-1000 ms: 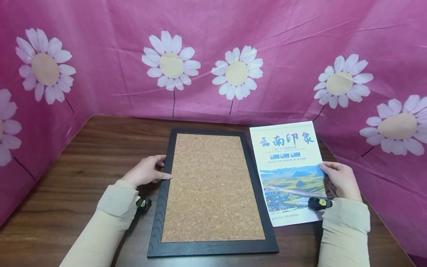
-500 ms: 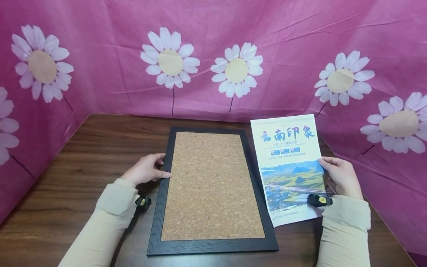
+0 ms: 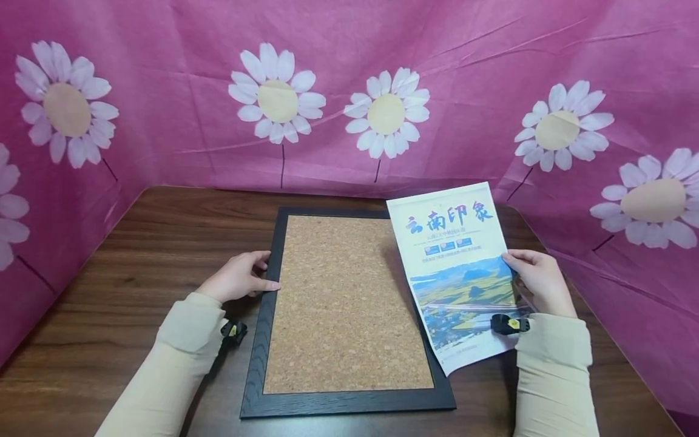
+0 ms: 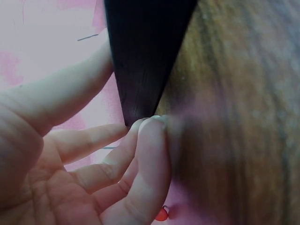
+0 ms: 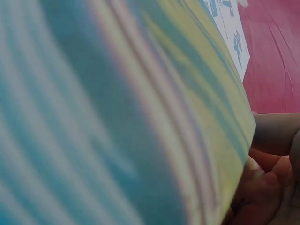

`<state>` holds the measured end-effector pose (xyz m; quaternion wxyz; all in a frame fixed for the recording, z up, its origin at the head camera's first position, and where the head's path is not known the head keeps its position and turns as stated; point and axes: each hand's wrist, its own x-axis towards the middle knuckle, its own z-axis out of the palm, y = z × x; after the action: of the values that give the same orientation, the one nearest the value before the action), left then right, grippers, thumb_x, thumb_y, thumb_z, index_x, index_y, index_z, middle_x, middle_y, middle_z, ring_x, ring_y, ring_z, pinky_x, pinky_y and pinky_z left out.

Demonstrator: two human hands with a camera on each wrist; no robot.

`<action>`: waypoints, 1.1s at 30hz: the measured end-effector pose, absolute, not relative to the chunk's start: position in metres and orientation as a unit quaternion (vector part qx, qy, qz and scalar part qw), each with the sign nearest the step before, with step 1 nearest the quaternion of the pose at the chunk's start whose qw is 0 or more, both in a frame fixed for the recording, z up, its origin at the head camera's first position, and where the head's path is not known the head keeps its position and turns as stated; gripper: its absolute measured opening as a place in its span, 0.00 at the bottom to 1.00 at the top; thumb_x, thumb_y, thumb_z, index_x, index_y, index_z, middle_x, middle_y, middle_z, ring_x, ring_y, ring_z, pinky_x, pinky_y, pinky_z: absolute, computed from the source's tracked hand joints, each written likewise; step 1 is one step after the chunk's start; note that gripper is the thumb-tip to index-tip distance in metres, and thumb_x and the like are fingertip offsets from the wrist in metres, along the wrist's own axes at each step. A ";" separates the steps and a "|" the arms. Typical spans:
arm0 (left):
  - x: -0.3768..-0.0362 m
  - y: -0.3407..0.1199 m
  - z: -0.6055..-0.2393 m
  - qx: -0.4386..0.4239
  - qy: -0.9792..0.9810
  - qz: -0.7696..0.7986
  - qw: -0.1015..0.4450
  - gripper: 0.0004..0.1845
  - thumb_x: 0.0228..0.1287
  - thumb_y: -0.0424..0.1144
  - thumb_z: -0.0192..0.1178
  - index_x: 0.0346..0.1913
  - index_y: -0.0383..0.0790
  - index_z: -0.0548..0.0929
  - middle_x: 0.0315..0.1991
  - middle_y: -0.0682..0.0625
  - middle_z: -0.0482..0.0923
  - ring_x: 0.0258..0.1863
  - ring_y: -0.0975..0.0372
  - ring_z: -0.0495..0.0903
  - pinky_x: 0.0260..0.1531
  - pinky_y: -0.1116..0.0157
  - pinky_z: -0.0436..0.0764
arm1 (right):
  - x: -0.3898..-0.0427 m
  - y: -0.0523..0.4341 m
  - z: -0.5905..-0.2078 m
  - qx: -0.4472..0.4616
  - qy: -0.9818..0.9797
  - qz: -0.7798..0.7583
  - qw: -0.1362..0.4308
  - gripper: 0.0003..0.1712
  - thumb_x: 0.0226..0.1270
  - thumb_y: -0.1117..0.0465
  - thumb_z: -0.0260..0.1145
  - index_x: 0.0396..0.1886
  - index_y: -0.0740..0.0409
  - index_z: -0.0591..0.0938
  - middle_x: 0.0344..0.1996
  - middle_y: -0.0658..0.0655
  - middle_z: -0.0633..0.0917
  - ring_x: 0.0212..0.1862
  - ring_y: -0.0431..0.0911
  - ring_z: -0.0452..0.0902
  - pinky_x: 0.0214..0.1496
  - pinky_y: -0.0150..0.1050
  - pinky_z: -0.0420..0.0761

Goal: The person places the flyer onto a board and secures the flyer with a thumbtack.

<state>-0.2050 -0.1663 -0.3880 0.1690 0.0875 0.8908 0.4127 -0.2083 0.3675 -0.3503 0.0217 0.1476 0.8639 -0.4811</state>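
Note:
A cork board [image 3: 344, 303] with a black wooden border lies flat on the table. My left hand [image 3: 236, 278] holds its left side, thumb over the border and fingers against the outer edge; in the left wrist view several fingertips [image 4: 152, 129] meet the dark border [image 4: 140, 61]. My right hand [image 3: 540, 279] pinches the right edge of a printed poster [image 3: 450, 267] between thumb and fingers. The tilted poster, with Chinese lettering and a landscape picture, hangs over the board's right side and covers part of that border. Close up, the poster [image 5: 140, 117] hides most of the right fingers.
The brown wood-grain table [image 3: 136, 261] extends to both sides of the board. Behind and beside it hangs a pink cloth [image 3: 338, 36] with large white daisies. A black strap camera sits at each wrist.
My right hand has lifted the poster slightly and moved it left, so it now overlaps the board's right side and tilts more. The left hand and board have stayed in place.

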 end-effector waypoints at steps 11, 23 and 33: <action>-0.206 -0.166 -0.389 0.084 0.897 0.399 0.170 0.46 0.61 0.40 0.70 0.73 0.23 0.56 0.61 0.26 0.70 0.42 0.52 0.83 0.33 0.61 0.86 | -0.215 0.343 -0.351 0.083 0.884 -0.459 0.021 0.33 0.77 0.48 0.55 0.66 0.73 0.70 0.25 0.32 0.80 0.30 0.32 0.75 0.33 0.31 0.78; -0.206 -0.166 -0.387 0.085 0.897 0.399 0.169 0.46 0.61 0.40 0.70 0.73 0.23 0.56 0.60 0.26 0.70 0.41 0.52 0.83 0.33 0.61 0.86 | -0.218 0.319 -0.347 0.059 0.844 -0.528 0.066 0.26 0.77 0.50 0.56 0.60 0.68 0.71 0.26 0.36 0.83 0.29 0.33 0.74 0.31 0.30 0.78; -0.206 -0.167 -0.387 0.082 0.899 0.394 0.173 0.45 0.62 0.40 0.69 0.74 0.24 0.56 0.61 0.26 0.70 0.37 0.55 0.83 0.34 0.61 0.86 | -0.219 0.295 -0.351 0.037 0.818 -0.565 0.106 0.25 0.77 0.52 0.57 0.60 0.68 0.71 0.30 0.42 0.86 0.31 0.37 0.78 0.32 0.32 0.78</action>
<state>-0.2060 -0.1668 -0.3869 0.1731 0.0815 0.8988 0.3944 -0.2194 0.2947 -0.3509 0.1064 0.0372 0.8177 -0.5646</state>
